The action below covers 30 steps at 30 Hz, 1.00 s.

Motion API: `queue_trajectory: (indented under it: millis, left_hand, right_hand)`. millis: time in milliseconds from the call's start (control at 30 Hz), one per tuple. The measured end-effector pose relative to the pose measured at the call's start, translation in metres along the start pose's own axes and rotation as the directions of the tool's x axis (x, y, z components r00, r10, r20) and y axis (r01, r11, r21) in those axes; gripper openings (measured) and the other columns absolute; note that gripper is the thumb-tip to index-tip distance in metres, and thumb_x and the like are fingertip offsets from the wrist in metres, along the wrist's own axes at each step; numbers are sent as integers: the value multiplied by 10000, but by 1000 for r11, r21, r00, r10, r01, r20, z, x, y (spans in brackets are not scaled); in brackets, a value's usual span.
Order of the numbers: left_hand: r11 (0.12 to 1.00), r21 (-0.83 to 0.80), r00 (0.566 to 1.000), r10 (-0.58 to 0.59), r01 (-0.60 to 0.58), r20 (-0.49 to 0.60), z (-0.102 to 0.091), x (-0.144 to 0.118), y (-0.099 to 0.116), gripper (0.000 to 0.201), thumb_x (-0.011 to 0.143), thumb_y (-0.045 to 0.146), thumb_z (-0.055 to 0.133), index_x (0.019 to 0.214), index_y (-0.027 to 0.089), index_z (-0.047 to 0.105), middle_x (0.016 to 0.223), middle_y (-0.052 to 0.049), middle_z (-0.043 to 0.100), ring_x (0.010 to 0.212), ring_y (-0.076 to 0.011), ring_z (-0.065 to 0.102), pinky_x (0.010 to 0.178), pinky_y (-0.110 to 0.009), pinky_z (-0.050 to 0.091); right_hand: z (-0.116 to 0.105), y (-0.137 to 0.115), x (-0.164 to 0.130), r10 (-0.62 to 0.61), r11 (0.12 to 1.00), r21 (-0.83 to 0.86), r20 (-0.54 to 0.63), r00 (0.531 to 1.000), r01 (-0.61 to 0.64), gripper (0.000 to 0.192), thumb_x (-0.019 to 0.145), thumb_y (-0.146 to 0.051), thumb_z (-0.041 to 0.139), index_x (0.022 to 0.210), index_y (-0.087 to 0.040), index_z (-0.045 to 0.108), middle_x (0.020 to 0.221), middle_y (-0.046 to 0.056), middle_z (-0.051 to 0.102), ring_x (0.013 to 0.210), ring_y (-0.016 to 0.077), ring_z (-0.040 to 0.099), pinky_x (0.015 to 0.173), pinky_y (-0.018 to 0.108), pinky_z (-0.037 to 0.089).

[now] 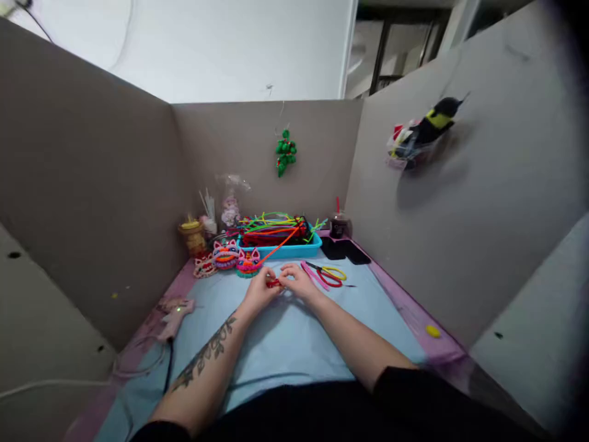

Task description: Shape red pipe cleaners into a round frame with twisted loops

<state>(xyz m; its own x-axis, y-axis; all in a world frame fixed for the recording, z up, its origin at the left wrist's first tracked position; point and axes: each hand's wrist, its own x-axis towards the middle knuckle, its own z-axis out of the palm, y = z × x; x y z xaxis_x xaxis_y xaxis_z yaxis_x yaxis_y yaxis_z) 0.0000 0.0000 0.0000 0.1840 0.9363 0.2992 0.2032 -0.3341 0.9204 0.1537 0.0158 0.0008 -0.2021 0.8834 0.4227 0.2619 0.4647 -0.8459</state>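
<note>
Both your hands are meeting in the middle of the light blue mat [285, 344], pinched together on a small red piece [273, 283], probably a bit of pipe cleaner, though it's too tiny to say for sure. Your left hand [260, 293] has its fingertips closed on the red piece from the left, and your right hand [298, 282] is curled in against it from the right, fingers touching the same spot.

Just beyond your hands sits a blue tray [280, 248] stuffed with pipe cleaners [271, 226] in green, yellow, orange and red, one orange strand hanging out over the front edge toward you. Left of the tray are a couple of colourful crafted figures [235, 256]. Right next to your right hand lie red-handled scissors [329, 277] and a yellow-handled pair [335, 270], with a pink strip [314, 274] between them and your fingers. A green ornament [285, 151] hangs on the grey back wall.
</note>
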Motion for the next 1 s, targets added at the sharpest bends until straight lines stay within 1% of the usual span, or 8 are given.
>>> queue_trajectory:
  millis: [100, 167, 267, 367, 533, 633, 767, 1000]
  left_hand:
    - [992, -102, 997, -72, 74, 28, 0, 1, 2, 391, 572, 294, 712, 791, 180, 409, 563, 54, 577, 492, -85, 525, 491, -178, 362]
    - [983, -147, 993, -104, 110, 49, 0, 1, 5, 408, 557, 309, 725, 794, 176, 421, 565, 50, 580, 492, -90, 531, 495, -185, 364]
    - [970, -190, 988, -141, 151, 67, 0, 0, 9, 414, 547, 324, 738, 805, 163, 459, 567, 41, 578, 485, -89, 523, 491, -190, 358]
    - [958, -227, 984, -159, 173, 80, -1, 0, 12, 368, 578, 348, 722, 797, 137, 515, 614, 6, 595, 528, -96, 532, 521, -202, 372]
    - [972, -191, 990, -131, 139, 53, -2, 2, 13, 293, 635, 373, 672, 718, 105, 589, 609, -7, 580, 543, -87, 493, 539, -207, 351]
    - [977, -164, 991, -129, 134, 44, -2, 2, 12, 275, 648, 367, 652, 713, 106, 595, 587, 4, 563, 527, -81, 467, 527, -207, 333]
    - [991, -103, 996, -86, 87, 15, -2, 3, 9, 244, 661, 353, 624, 682, 113, 586, 571, 14, 548, 516, -80, 453, 521, -206, 324]
    - [995, -63, 996, -85, 83, -29, -3, 5, 6, 247, 656, 357, 612, 710, 116, 604, 601, 1, 575, 541, -99, 485, 537, -212, 351]
  right_hand:
    - [-1, -2, 2, 0, 998, 62, 7, 1000, -1, 97, 700, -205, 566, 756, -190, 643, 898, 48, 594, 947, 187, 540, 907, 371, 377]
    - [-1, -5, 1, 5, 995, 103, 26, 1000, -8, 121, 698, -201, 556, 793, -183, 629, 830, 32, 607, 847, 169, 562, 837, 339, 419]
    - [-1, -9, -1, -3, 993, 119, 40, 999, -2, 93, 706, -201, 535, 757, -171, 607, 737, 8, 605, 731, 149, 560, 737, 293, 443]
    - [-2, -12, -4, -46, 998, 34, -34, 998, 47, 86, 720, -203, 534, 750, -174, 609, 745, 7, 613, 757, 154, 558, 742, 287, 431]
    - [-3, -12, -6, -170, 981, -108, -84, 982, 160, 90, 744, -173, 543, 758, -198, 629, 775, 14, 631, 817, 170, 550, 778, 305, 415]
    - [-4, -13, -7, -237, 961, -163, -74, 969, 223, 93, 764, -166, 555, 759, -206, 639, 775, 16, 642, 826, 175, 546, 782, 312, 403]
    - [-5, -14, -7, -320, 926, -225, -39, 947, 303, 100, 780, -156, 564, 768, -213, 646, 763, 10, 655, 817, 175, 543, 777, 317, 385]
    - [-4, -12, -7, -361, 907, -257, -72, 930, 333, 133, 779, -130, 555, 832, -217, 642, 797, 24, 650, 809, 181, 543, 760, 326, 393]
